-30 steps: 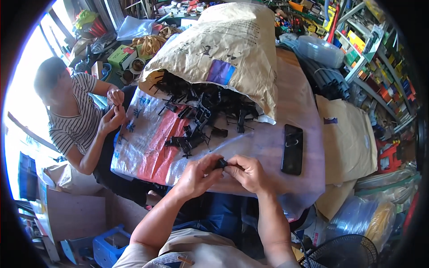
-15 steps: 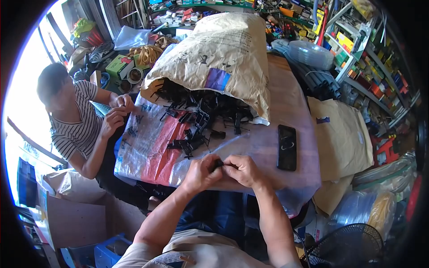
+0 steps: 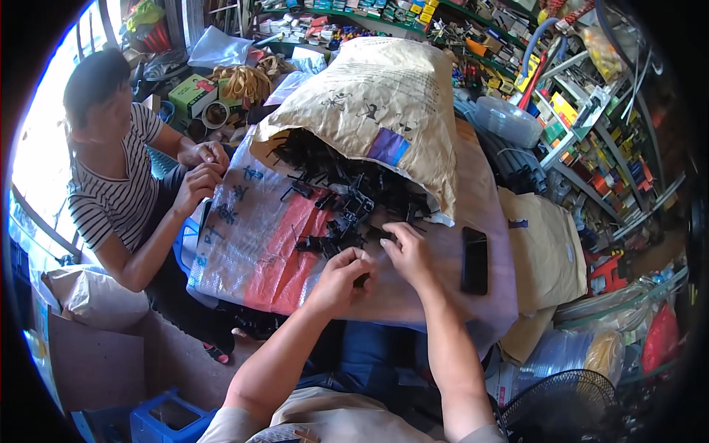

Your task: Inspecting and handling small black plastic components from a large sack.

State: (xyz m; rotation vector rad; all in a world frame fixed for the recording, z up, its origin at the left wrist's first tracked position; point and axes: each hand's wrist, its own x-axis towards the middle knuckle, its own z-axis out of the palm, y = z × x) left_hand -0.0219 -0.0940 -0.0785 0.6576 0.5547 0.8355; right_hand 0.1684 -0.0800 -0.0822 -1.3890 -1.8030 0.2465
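Note:
My left hand [image 3: 343,280] is closed around a small black part [image 3: 361,280], mostly hidden by the fingers. My right hand [image 3: 408,252] is at the near edge of a heap of black plastic parts [image 3: 354,203], its thumb and forefinger apart beside a small dark piece [image 3: 375,235]. Whether the fingertips touch that piece is hard to make out. The heap spills from the mouth of a large tan paper sack [image 3: 369,88] lying on its side. Some of the parts have thin prongs sticking out.
A black phone [image 3: 475,260] lies right of my hands on the plastic-sheet-covered table [image 3: 443,295]. Across the left corner, a person in a striped top [image 3: 122,173] sits with both hands together. Flattened paper sacks [image 3: 543,251] and a black mesh fan guard [image 3: 561,399] are at the right.
My hands have come apart. The right hand has moved forward to the heap, while the left keeps the small black part near the table's front edge. The view has shifted slightly.

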